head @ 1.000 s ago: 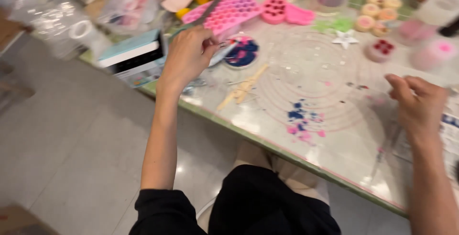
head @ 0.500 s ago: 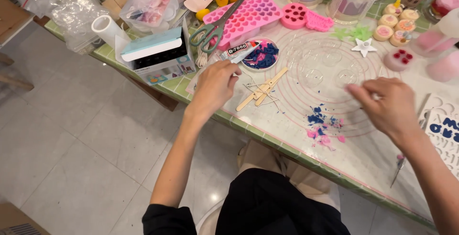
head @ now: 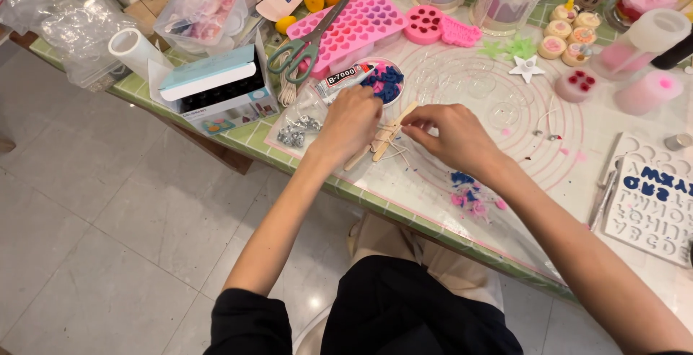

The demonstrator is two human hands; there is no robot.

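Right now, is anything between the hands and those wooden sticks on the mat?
Nothing visible. The left hand and the right hand are both already at the wooden sticks, one on each side, with no object between.

Green-checked table [head: 254, 135] is carrying a translucent silicone mat [head: 505, 149] with ring markings; lying on the mat are wooden sticks [head: 381, 140], a pink heart mould [head: 361, 24] with green-handled scissors [head: 307, 46] across it, a glue tube [head: 345, 77], a round dish of blue bits [head: 384, 83], a white star [head: 525, 68] and a scatter of blue and pink crumbs [head: 468, 195]. Off the mat at the left edge, a light-blue box [head: 209, 84], a clear tape roll [head: 132, 48] and plastic bags [head: 72, 15] are sitting on the table, with a white letter mould [head: 653, 207] lying at the far right
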